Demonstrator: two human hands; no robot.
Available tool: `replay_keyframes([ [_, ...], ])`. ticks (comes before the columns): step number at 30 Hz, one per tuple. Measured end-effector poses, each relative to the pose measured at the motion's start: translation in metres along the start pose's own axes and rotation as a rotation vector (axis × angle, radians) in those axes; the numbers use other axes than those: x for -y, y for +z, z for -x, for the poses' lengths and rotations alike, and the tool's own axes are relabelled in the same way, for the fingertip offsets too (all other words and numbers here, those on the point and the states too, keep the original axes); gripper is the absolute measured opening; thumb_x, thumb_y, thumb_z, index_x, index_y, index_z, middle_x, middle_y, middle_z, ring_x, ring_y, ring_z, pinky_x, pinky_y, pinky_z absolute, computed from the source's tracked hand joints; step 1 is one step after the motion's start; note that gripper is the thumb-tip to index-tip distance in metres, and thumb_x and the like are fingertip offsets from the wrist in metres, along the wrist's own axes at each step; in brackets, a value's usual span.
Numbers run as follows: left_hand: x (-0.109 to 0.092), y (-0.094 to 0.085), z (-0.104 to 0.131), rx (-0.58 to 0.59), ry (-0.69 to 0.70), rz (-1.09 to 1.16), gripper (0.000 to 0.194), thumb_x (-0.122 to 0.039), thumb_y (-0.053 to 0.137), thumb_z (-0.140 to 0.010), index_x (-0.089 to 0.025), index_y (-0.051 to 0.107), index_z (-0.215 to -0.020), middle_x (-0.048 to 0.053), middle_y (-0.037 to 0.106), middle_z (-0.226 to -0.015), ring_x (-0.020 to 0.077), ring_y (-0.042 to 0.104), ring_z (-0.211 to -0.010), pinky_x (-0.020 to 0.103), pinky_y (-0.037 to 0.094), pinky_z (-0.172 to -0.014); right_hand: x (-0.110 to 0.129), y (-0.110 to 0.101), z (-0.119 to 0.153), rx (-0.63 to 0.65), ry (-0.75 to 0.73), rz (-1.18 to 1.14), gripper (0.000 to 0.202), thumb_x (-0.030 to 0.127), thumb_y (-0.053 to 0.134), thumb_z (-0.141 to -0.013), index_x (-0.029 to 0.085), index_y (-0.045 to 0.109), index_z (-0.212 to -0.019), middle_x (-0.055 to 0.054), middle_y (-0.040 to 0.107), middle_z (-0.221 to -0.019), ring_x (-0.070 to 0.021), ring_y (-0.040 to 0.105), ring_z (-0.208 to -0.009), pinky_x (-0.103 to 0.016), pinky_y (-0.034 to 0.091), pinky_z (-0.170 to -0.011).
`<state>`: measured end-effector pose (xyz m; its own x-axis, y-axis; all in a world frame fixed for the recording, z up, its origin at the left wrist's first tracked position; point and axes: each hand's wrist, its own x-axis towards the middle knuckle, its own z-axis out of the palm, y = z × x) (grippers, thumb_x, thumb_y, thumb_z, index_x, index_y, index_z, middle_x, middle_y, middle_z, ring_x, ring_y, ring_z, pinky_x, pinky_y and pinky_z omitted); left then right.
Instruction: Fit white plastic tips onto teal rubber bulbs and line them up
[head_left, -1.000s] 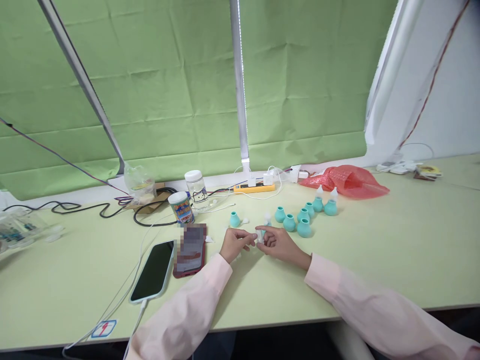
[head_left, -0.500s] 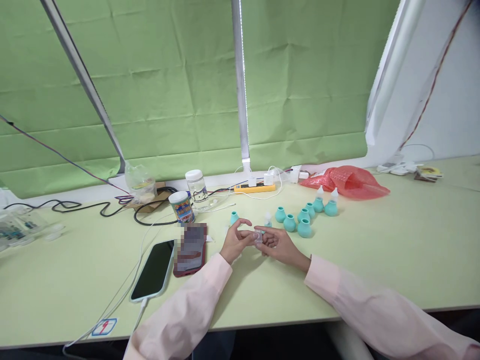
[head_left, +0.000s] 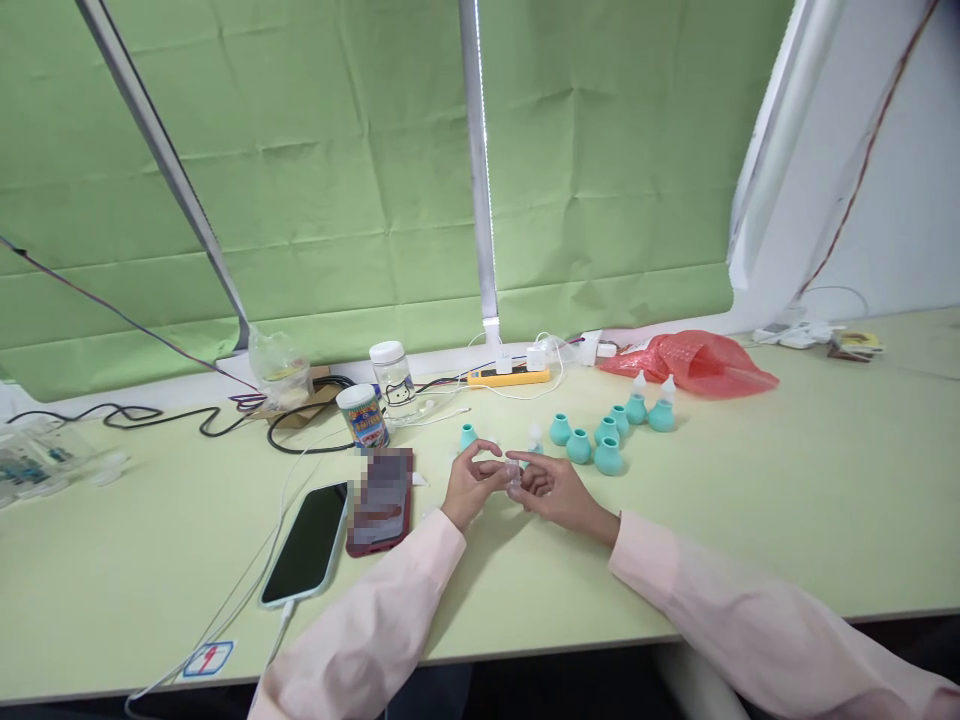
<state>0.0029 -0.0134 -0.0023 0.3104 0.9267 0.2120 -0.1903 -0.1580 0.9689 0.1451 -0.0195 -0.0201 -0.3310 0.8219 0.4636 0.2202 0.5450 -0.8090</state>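
Between my two hands is a small clear plastic piece (head_left: pixel 513 474), gripped by the fingertips of both. My left hand (head_left: pixel 472 487) pinches it from the left, index finger arched above. From the right, my right hand (head_left: pixel 559 490) holds it with thumb and fingers, index finger stretched over the top. Just behind the hands stands a teal bulb with a clear nozzle (head_left: pixel 535 438), partly hidden. An open teal bulb (head_left: pixel 468 435) is behind my left hand. To the right stand several open-necked teal bulbs (head_left: pixel 579 447) and two teal bulbs with white pointed tips (head_left: pixel 661 412).
Two phones lie left of my hands, one red-cased (head_left: pixel 405 500), one plugged into a white cable (head_left: pixel 307 545). Behind them stand a printed canister (head_left: pixel 364 415) and a clear jar (head_left: pixel 393 380). A yellow power strip (head_left: pixel 510 378) and red bubble wrap (head_left: pixel 694 365) lie at the back.
Both hands keep hold of the clear piece, which now looks more upright between the fingertips. The fingers have shifted only slightly; the bulbs have not moved.
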Motion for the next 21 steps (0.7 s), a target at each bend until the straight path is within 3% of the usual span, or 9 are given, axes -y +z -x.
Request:
replay_keyframes([
  [3,0.0,-0.001,0.0,-0.022,0.001,0.028,0.037,-0.029,0.064,-0.055,-0.016,0.039,-0.079,0.005,0.063,-0.066,0.0155,0.058,-0.062,0.028,0.044,-0.059,0.002,-0.012,0.0,-0.156,-0.14,0.263,0.035,0.031,0.051,-0.065,0.016,0.05,-0.096,0.002,0.052,-0.05,-0.0081,0.046,-0.043,-0.022,0.041,-0.047],
  [5,-0.001,-0.002,0.0,-0.04,-0.002,0.027,0.037,-0.029,0.064,-0.055,-0.016,0.039,-0.079,0.006,0.063,-0.067,0.0175,0.059,-0.063,0.03,0.044,-0.06,0.003,-0.027,-0.004,-0.306,-0.188,0.458,0.023,0.03,0.049,-0.066,0.015,0.056,-0.081,0.001,0.051,-0.047,-0.0089,0.045,-0.044,-0.023,0.039,-0.05],
  [7,-0.001,-0.003,0.0,-0.05,-0.006,0.021,0.037,-0.028,0.064,-0.055,-0.015,0.041,-0.081,0.007,0.063,-0.068,0.0193,0.059,-0.066,0.031,0.045,-0.061,0.003,-0.045,-0.01,-0.426,-0.147,0.656,0.019,0.029,0.045,-0.067,0.015,0.057,-0.068,-0.001,0.053,-0.05,-0.0108,0.047,-0.049,-0.024,0.037,-0.053],
  [9,-0.002,-0.003,0.001,-0.049,-0.018,0.011,0.038,-0.027,0.064,-0.055,-0.014,0.045,-0.084,0.008,0.064,-0.069,0.0204,0.059,-0.069,0.032,0.045,-0.063,0.002,-0.061,-0.018,-0.484,-0.023,0.86,0.022,0.03,0.042,-0.068,0.015,0.057,-0.072,-0.004,0.056,-0.061,-0.0143,0.05,-0.058,-0.026,0.034,-0.055],
  [14,-0.002,-0.003,0.003,-0.066,-0.066,0.003,0.054,-0.029,0.065,-0.053,-0.013,0.046,-0.101,0.01,0.063,-0.074,0.0214,0.058,-0.074,0.031,0.046,-0.061,-0.007,-0.077,-0.025,-0.288,0.264,1.241,0.033,0.04,0.045,-0.065,0.015,0.058,-0.083,-0.012,0.055,-0.08,-0.0275,0.047,-0.079,-0.035,0.029,-0.061],
  [17,-0.001,-0.003,0.002,-0.059,-0.08,0.022,0.053,-0.03,0.065,-0.052,-0.012,0.048,-0.099,0.011,0.062,-0.08,0.0217,0.056,-0.079,0.03,0.047,-0.059,-0.014,-0.075,-0.024,-0.154,0.338,1.272,0.029,0.037,0.047,-0.065,0.015,0.058,-0.08,-0.013,0.055,-0.08,-0.0296,0.044,-0.081,-0.037,0.026,-0.062],
  [21,0.002,-0.004,0.0,-0.018,-0.088,0.034,0.041,-0.029,0.064,-0.055,-0.012,0.052,-0.09,0.011,0.06,-0.086,0.0172,0.056,-0.073,0.031,0.048,-0.059,-0.018,-0.074,-0.025,-0.11,0.374,1.214,0.02,0.029,0.049,-0.064,0.016,0.057,-0.077,-0.01,0.056,-0.078,-0.0271,0.046,-0.081,-0.037,0.026,-0.063],
])
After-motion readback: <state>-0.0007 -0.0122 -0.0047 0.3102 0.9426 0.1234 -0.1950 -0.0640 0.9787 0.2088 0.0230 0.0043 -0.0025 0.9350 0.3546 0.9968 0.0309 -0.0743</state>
